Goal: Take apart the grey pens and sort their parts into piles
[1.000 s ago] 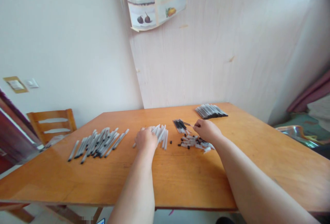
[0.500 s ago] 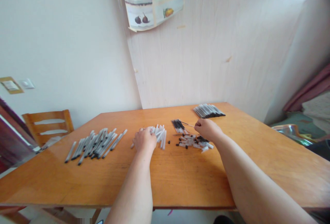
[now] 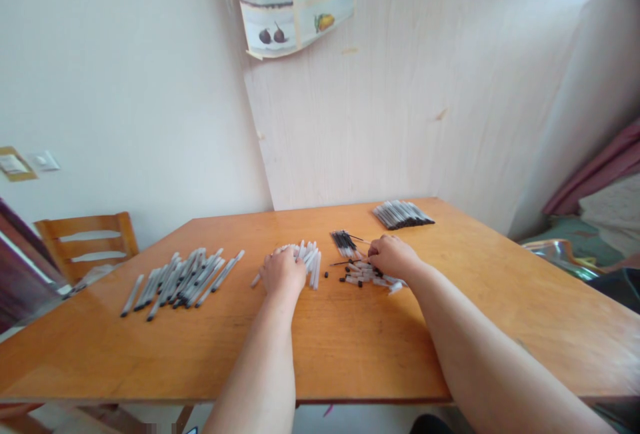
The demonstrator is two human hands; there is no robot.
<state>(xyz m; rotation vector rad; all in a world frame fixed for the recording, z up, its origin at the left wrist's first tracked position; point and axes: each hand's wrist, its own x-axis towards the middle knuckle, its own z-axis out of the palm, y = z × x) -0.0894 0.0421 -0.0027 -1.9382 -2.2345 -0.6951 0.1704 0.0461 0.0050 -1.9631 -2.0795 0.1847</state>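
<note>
My left hand (image 3: 283,272) lies curled over a pile of whitish pen barrels (image 3: 314,269), its fingers bent among them; what they grip is hidden. To its right, my right hand (image 3: 393,255) is closed with the fingertips low, at the edge of a heap of small white and black pen parts (image 3: 367,272). Anything in its fingers is too small to make out. Just left of those fingertips sits a bundle of dark-tipped refills (image 3: 343,243), with a thin one sticking out toward the hand. A small black plug (image 3: 327,275) rests alone between the two piles.
Many grey pens with black ends (image 3: 185,279) lie loosely on the left of the wooden table (image 3: 345,347). A neat row of similar pens (image 3: 403,215) is at the back right. Beyond the left edge stands a wooden chair (image 3: 85,236).
My right hand has moved down and left, from beside the protruding refill to the heap of small parts. My left hand stays over the barrels. The view has shifted slightly.
</note>
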